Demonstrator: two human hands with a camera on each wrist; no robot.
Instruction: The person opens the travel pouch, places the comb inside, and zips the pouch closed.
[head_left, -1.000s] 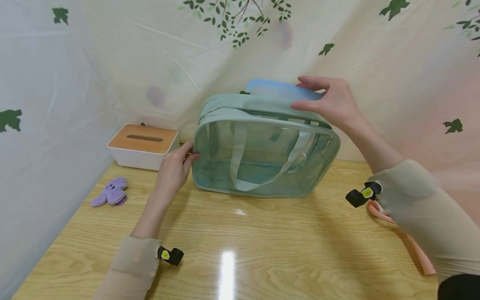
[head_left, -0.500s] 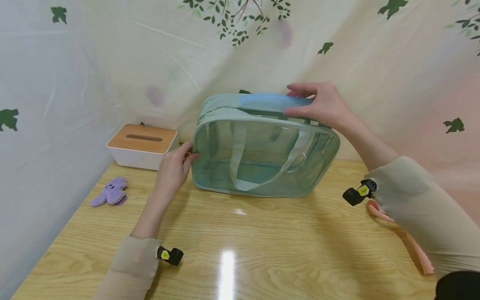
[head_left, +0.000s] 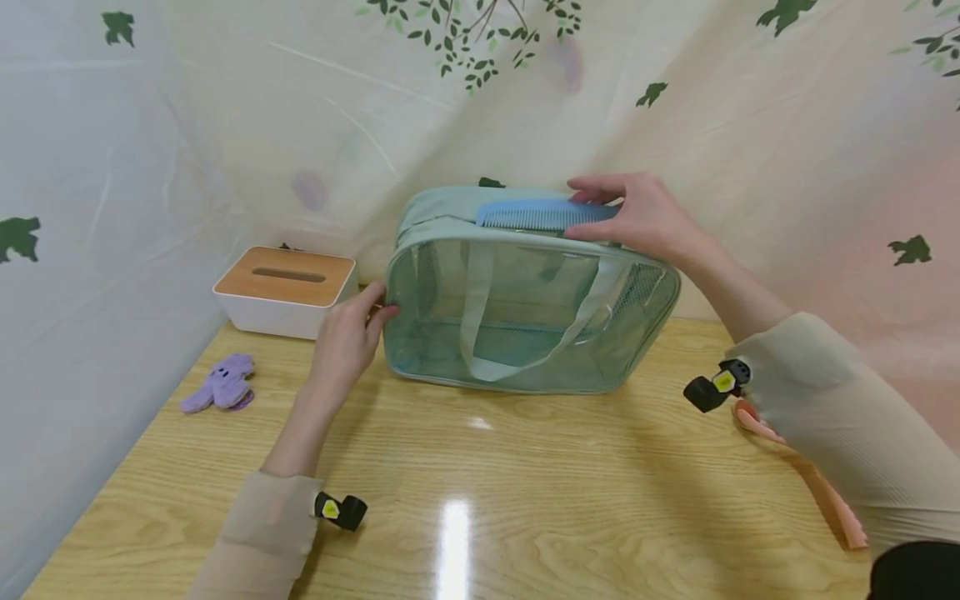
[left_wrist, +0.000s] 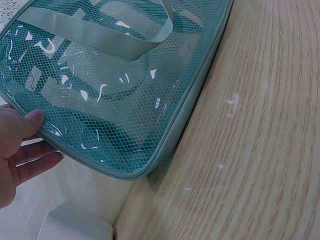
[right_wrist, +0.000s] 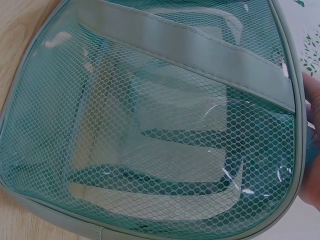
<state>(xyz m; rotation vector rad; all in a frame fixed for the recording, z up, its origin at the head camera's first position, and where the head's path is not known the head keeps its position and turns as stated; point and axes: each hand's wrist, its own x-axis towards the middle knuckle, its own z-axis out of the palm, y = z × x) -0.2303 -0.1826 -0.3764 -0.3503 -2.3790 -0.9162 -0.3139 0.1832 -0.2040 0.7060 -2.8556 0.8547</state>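
A see-through green zip bag (head_left: 528, 304) with a pale strap handle stands upright on the table, its top partly unzipped. My left hand (head_left: 347, 333) pinches the bag's left edge; in the left wrist view, the thumb of the left hand (left_wrist: 17, 137) lies on the front and the fingers are behind. Above the bag's top opening, my right hand (head_left: 652, 212) holds a blue comb (head_left: 532, 215) between thumb and fingers, teeth facing down. From the right wrist, the bag's mesh front (right_wrist: 165, 135) fills most of the view, with part of the right hand (right_wrist: 311, 182) behind its edge.
A white tissue box (head_left: 288, 287) with a wooden lid stands left of the bag. Nearer lies a small purple plush toy (head_left: 225, 383). At the right, a peach-coloured strap-like thing (head_left: 821, 487) is partly hidden by my right sleeve. A printed curtain (head_left: 315, 125) hangs behind the table.
The right hand has come down and slightly left with the comb, which has tipped from behind the bag's top edge to over the opening. The left hand and the bag stay put.
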